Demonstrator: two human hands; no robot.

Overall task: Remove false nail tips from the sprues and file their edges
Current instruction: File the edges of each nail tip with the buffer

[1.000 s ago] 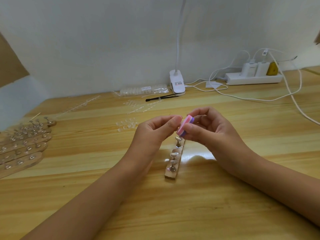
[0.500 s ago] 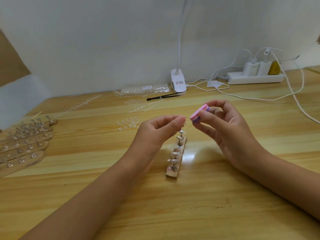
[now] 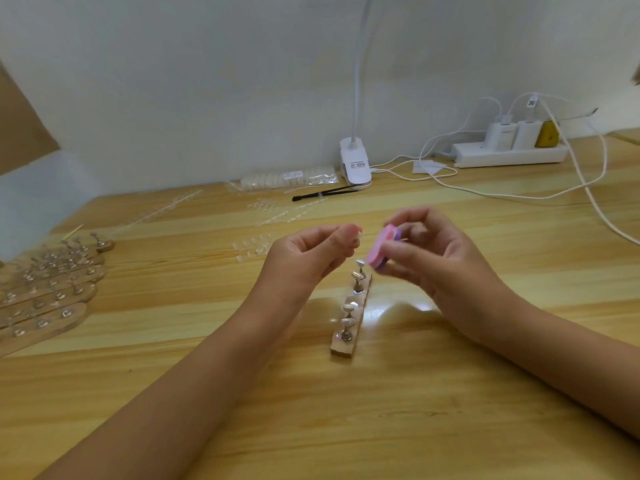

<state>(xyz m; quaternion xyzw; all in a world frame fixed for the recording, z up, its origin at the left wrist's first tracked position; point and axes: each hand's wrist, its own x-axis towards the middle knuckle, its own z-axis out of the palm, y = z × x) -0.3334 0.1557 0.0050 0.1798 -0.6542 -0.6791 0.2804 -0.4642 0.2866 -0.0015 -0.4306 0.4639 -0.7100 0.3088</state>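
My left hand [image 3: 311, 254] pinches a small clear nail tip [image 3: 357, 233] between thumb and forefinger above the table. My right hand [image 3: 433, 258] holds a pink and purple file block [image 3: 381, 247] just right of that tip, a small gap between them. Below both hands lies a narrow wooden holder strip [image 3: 349, 313] with metal pegs, some topped by nail tips. Loose clear nail tips [image 3: 251, 245] and clear sprues [image 3: 287, 213] lie farther back on the table.
Several wooden holder strips [image 3: 45, 292] fan out at the far left. A bag of nail tips [image 3: 287, 178], a black tool [image 3: 325, 194] and a white clip lamp [image 3: 356, 164] sit by the wall. A power strip [image 3: 509, 154] with white cables [image 3: 588, 188] occupies the back right.
My right hand pulled the file block away from the nail tip and upward, then brought it back down close to my left fingertips. The left hand has barely moved.
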